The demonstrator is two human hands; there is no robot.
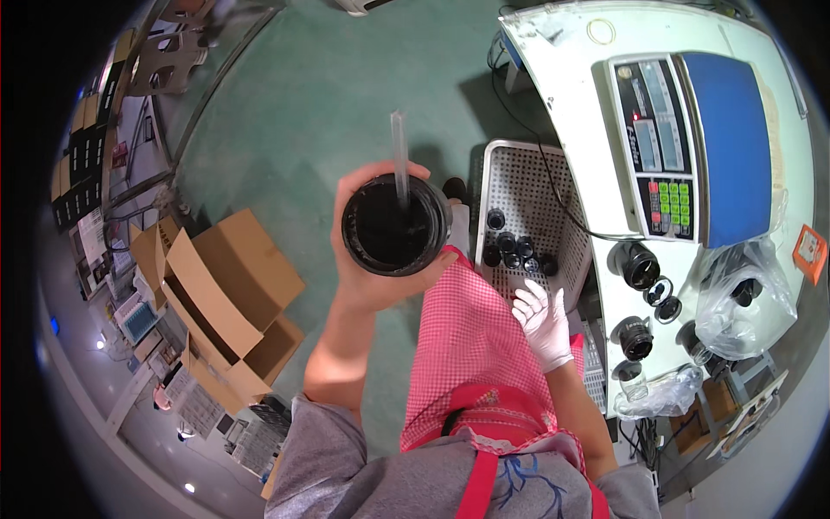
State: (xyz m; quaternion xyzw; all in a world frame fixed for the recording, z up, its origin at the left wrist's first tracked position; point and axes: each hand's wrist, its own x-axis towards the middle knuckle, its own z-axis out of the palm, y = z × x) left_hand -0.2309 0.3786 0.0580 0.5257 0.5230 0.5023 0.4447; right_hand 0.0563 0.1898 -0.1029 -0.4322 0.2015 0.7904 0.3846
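Observation:
My bare left hand point(363, 277) is wrapped round a wide black jar point(441, 221), held up in front of me with its open mouth upward. Dark contents fill the inside, and a clear flat stick point(399, 138) stands in it, reaching out past the far rim. My right hand point(542, 324), in a white glove, hangs low beside the pink checked apron point(467, 337). Its fingers are stretched out with nothing in them, near the perforated grey crate point(527, 169). Several small dark round pieces point(512, 245) lie in that crate.
At right a white table point(562, 52) bears a blue-topped scale point(731, 147), dark jars point(635, 342), a clear jar point(633, 381) and plastic bags point(745, 324). A black cable point(540, 160) crosses the crate. Open cardboard boxes point(238, 277) stand on the left floor.

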